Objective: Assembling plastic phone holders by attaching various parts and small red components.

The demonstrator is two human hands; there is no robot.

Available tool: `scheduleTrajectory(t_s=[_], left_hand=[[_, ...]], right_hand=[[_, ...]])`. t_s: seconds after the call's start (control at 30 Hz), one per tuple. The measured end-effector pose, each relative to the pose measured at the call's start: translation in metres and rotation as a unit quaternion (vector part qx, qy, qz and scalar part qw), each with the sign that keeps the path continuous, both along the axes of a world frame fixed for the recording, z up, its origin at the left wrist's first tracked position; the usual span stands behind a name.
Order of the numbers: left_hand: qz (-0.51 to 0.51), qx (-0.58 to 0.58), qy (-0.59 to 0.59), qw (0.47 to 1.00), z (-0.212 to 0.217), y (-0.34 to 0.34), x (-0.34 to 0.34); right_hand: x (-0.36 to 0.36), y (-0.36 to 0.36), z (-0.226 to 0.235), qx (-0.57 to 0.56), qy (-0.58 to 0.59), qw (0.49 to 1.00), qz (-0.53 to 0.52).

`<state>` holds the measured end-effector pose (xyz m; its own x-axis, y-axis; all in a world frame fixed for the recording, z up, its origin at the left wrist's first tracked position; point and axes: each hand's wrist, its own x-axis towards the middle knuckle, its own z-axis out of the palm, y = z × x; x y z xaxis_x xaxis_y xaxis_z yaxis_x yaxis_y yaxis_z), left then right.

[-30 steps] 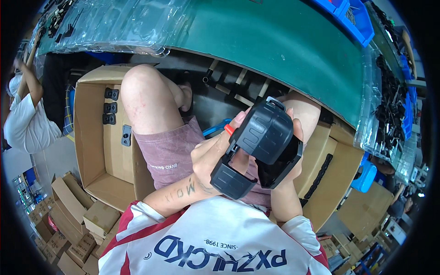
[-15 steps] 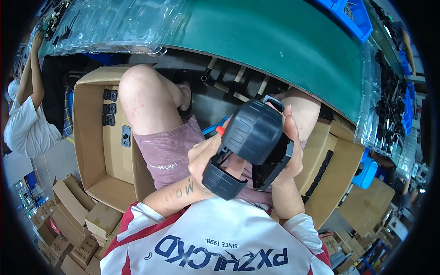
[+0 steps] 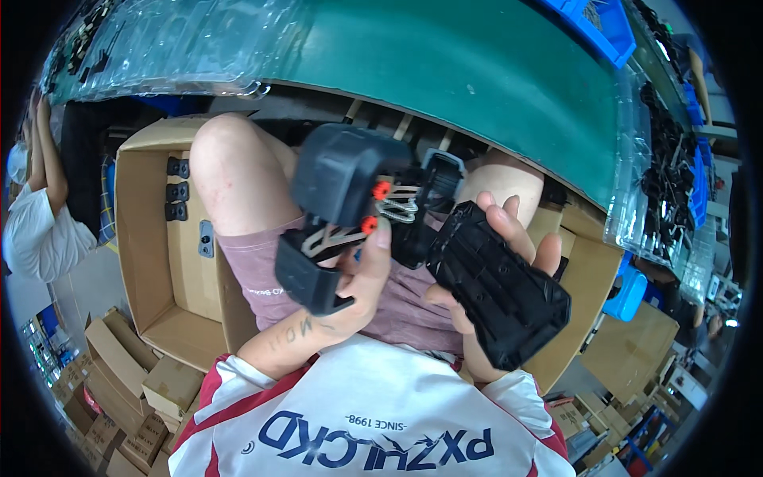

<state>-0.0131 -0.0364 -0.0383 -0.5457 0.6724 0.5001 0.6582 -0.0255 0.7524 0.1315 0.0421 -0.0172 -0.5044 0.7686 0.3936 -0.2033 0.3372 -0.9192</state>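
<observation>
In front of my lap, my left hand [image 3: 362, 278] is closed on a black plastic mechanism [image 3: 346, 175] with a bulky rounded casing. Two red round caps [image 3: 381, 189] and some bare coil springs [image 3: 400, 208] show on its open side. My thumb lies just below the lower red cap. To its right, my right hand [image 3: 520, 237] holds a black ribbed plate [image 3: 501, 286], fingers along the upper edge and thumb at the lower left. The plate's upper left end meets the mechanism in view; whether they are joined I cannot tell.
A green-topped table [image 3: 453, 71] runs across the far side with clear plastic trays [image 3: 183, 56] on it. Open cardboard boxes stand beside both knees, the left one [image 3: 151, 262] holding several small black parts [image 3: 176, 191]. A blue bin [image 3: 600, 28] sits at the far right.
My hands have drawn apart. The mechanism has moved left and turned, exposing springs and red caps. My right hand has moved slightly right, and the ribbed plate now shows in it.
</observation>
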Motion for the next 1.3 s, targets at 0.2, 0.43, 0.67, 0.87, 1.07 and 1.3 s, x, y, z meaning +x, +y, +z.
scheduleTrajectory(t_s=[0.2, 0.43, 0.67, 0.87, 1.07, 1.3], left_hand=[[0.004, 0.021, -0.241, 0.970, 0.020, -0.001, -0.004], [0.000, -0.002, -0.149, 0.989, 0.016, -0.002, -0.001], [-0.051, -0.001, -0.156, 0.986, 0.015, -0.004, 0.002], [-0.112, -0.016, -0.170, 0.979, 0.016, -0.008, 0.000], [-0.151, -0.057, -0.140, 0.977, 0.026, -0.004, 0.000], [-0.220, 0.002, -0.021, 0.975, 0.009, 0.001, -0.003]], right_hand=[[-0.001, -0.001, 0.015, 0.018, 0.065, 0.997, 0.022], [-0.001, -0.003, 0.022, 0.021, 0.057, 0.998, 0.023], [-0.017, 0.009, -0.008, 0.113, -0.047, 0.992, -0.010], [-0.024, 0.010, -0.014, 0.113, -0.006, 0.993, -0.018], [-0.020, 0.011, -0.017, 0.154, -0.057, 0.986, -0.039], [-0.028, 0.014, -0.007, 0.192, -0.048, 0.977, -0.079]])
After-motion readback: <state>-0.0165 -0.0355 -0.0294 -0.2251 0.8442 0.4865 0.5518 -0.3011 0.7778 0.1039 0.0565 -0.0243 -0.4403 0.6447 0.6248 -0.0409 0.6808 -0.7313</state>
